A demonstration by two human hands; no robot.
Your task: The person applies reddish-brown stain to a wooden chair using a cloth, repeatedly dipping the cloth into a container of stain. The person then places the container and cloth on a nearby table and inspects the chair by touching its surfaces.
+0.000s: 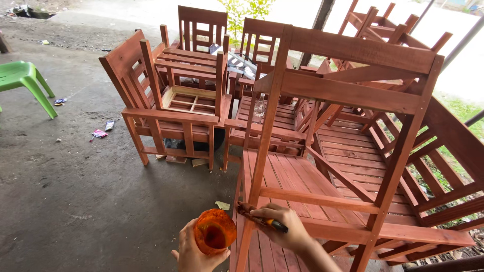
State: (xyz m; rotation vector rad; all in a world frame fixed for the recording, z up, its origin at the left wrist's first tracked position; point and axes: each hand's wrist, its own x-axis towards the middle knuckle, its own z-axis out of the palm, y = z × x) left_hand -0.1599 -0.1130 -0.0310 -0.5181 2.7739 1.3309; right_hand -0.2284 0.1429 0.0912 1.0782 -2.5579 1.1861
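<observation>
Staining red-brown wooden furniture, cup in one hand, brush in the other.

We gripped an orange cup point(215, 231) of dark stain in our left hand point(194, 252), near the bottom edge, and closed our right hand point(282, 229) around a paintbrush point(254, 214), its bristles seemingly touching the slatted seat beside the near leg of the upturned frame point(353, 85). Stacked chairs point(166, 106) stood farther off; a green plastic stool point(22, 78) sat far left on the concrete floor point(75, 191).
</observation>
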